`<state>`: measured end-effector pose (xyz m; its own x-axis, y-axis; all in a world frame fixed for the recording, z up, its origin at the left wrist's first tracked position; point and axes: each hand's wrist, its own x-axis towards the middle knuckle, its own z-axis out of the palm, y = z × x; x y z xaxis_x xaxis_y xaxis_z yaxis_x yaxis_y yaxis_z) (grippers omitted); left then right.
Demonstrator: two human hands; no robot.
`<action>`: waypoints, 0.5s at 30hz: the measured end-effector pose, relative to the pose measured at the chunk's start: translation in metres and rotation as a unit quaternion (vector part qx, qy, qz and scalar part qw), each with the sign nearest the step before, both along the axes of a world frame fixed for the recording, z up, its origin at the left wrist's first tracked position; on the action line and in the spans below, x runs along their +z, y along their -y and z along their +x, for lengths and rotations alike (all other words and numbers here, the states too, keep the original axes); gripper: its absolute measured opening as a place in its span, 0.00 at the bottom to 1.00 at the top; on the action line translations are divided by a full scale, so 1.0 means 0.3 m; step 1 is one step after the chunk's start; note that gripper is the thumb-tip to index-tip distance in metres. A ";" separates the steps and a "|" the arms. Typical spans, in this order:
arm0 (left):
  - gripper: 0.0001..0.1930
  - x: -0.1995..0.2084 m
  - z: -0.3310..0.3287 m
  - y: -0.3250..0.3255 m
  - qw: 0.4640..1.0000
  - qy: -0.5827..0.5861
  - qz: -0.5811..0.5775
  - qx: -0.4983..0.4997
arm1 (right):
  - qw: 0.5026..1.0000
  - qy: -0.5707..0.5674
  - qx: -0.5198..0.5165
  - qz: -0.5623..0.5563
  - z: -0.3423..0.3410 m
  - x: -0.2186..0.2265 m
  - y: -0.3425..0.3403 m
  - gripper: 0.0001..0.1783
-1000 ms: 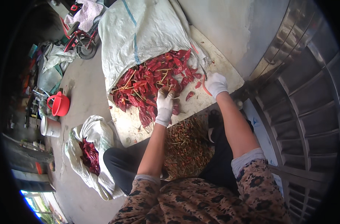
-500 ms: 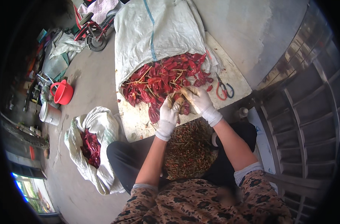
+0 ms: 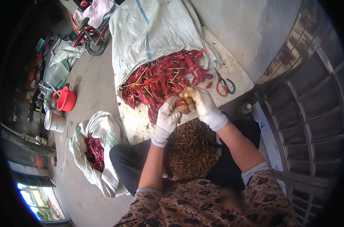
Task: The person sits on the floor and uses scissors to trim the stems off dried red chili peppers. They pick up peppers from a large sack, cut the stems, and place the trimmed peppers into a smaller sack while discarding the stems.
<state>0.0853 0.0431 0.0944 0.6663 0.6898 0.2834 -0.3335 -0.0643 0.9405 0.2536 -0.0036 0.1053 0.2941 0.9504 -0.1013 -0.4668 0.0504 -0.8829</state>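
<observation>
Both gloved hands meet just above the lap, at the near edge of the chilli heap (image 3: 162,81). The left hand (image 3: 170,112) and right hand (image 3: 200,103) each have their grip closed on 1 red chilli (image 3: 182,104), held between them, fingertips touching. The heap spills from a white sack (image 3: 153,30) onto a pale board (image 3: 236,75) on the floor. Scissors (image 3: 224,85) with red and blue handles lie on the board, near the right hand but apart from it. A pile of stems (image 3: 191,151) fills the lap. To the left, a smaller sack (image 3: 100,128) holds more chillies, with a red bucket (image 3: 65,99) beyond.
</observation>
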 end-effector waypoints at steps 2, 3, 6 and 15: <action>0.27 -0.022 0.019 0.009 0.998 -0.006 0.042 0.038 | 0.988 -0.154 0.025 -0.005 0.028 0.031 0.010 0.15; 0.27 -0.042 0.029 0.013 0.996 -0.016 0.068 0.052 | 0.994 -0.106 0.014 0.011 0.047 0.054 0.019 0.14; 0.27 -0.106 0.022 -0.013 0.995 -0.016 -0.057 0.084 | 0.995 0.012 0.051 0.089 0.137 0.134 0.043 0.11; 0.21 -0.307 0.244 -0.216 0.877 -0.415 0.205 0.131 | 0.932 0.324 0.164 0.012 0.245 0.172 0.096 0.15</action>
